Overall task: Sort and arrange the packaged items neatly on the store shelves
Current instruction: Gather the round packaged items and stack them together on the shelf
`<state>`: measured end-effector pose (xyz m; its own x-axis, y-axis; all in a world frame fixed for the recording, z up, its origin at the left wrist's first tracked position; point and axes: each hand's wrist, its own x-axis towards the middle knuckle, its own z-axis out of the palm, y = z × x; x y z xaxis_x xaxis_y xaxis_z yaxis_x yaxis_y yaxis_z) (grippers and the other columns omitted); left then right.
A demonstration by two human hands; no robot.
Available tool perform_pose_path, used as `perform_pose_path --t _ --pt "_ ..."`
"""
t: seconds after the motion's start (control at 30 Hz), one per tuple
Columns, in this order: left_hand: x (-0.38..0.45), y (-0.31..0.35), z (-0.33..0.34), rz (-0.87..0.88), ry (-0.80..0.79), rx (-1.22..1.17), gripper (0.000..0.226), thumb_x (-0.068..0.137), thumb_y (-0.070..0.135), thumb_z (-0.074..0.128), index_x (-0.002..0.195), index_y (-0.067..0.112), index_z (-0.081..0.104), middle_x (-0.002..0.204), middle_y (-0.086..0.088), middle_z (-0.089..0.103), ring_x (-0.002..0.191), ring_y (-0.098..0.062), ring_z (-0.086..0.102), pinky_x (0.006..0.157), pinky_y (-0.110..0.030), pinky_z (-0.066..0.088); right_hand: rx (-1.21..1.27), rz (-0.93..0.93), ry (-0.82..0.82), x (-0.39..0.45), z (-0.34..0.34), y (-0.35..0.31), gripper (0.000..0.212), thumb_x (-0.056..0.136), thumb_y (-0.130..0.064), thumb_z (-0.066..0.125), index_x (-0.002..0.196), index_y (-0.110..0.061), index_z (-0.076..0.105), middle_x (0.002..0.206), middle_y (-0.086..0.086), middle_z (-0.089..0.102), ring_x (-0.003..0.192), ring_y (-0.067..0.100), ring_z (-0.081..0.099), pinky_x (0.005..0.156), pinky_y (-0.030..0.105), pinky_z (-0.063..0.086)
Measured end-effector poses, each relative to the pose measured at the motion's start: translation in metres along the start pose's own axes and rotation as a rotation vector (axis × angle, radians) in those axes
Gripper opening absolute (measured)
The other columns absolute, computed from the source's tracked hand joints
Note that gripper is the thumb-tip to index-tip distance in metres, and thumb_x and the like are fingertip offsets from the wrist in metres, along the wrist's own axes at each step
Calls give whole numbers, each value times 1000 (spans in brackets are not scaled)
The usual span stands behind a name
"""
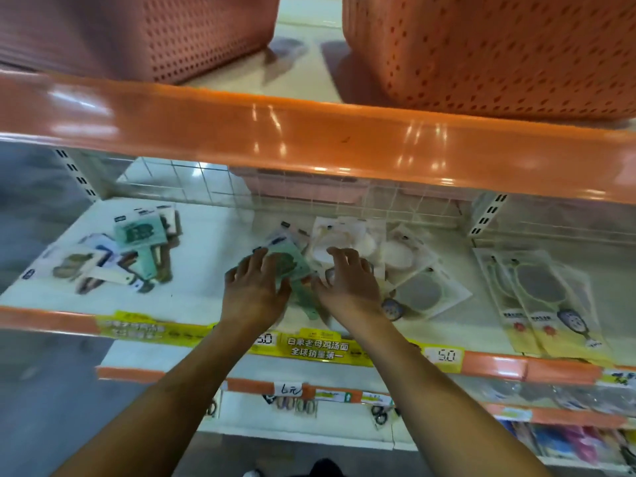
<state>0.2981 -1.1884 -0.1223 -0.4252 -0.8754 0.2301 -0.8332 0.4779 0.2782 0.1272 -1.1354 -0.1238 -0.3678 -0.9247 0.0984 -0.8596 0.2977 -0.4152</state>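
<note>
Mid-sort, left hand (256, 287) and right hand (349, 282), fingers spread, press down on green packets (287, 266) mid-shelf (206, 242); next, probably gathering them square.

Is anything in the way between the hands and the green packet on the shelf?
Nothing visible is. The left hand already rests on the green packet, and the right hand lies beside it over the white packets. The orange shelf edge above hangs higher than both hands.
</note>
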Motion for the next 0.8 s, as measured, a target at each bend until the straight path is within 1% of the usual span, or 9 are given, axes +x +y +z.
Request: perform_pose_path --t 0.1,0.2,0.33,0.43,0.5,0.6,0.8 --pt "-4 -17 -4 -8 17 -4 52 85 38 62 130 14 52 137 -9 52 119 -35 52 93 -46 42 -8 -33 -12 5 11 -16 59 89 -49 56 140 -24 40 141 3 40 127 30 40 95 42 44" --pt "-6 -30 -6 -34 8 5 52 87 39 59 133 15 50 138 -9 51 123 -34 50 97 -47 41 -23 -66 -30 10 22 -31 63 86 -52 57 140 -24 40 140 3 39 129 29 36 99 43 43" --pt "-5 -43 -5 -77 -15 6 54 91 45 52 138 19 45 145 -6 44 132 -29 42 104 -45 36 -48 -92 -54 16 36 -45 69 84 -57 56 141 -24 37 147 4 30 136 29 27 101 47 40" --pt "-5 -51 -5 -83 -10 7 52 92 45 50 138 19 45 146 -5 43 132 -28 42 104 -44 35 -76 -146 -86 20 44 -53 70 83 -57 59 141 -23 38 152 6 24 139 31 23 106 47 39" --pt "-4 -57 -6 -84 -4 5 51 92 43 51 137 19 46 145 -6 44 131 -28 43 103 -44 35 -94 -147 -124 21 49 -57 70 82 -56 61 142 -27 38 156 7 19 141 33 21 111 48 34" --pt "-3 -64 -5 -77 -12 8 51 92 44 50 137 20 46 145 -5 44 131 -27 43 103 -43 35 -135 -139 -125 19 56 -62 67 84 -59 59 141 -31 39 157 11 19 139 35 26 115 46 28" --pt "-1 -72 -3 -33 -49 11 50 93 44 48 137 20 45 146 -4 43 132 -26 42 103 -42 35 -145 -93 -164 19 54 -66 65 85 -56 60 143 -35 41 159 10 20 136 36 30 112 44 31"
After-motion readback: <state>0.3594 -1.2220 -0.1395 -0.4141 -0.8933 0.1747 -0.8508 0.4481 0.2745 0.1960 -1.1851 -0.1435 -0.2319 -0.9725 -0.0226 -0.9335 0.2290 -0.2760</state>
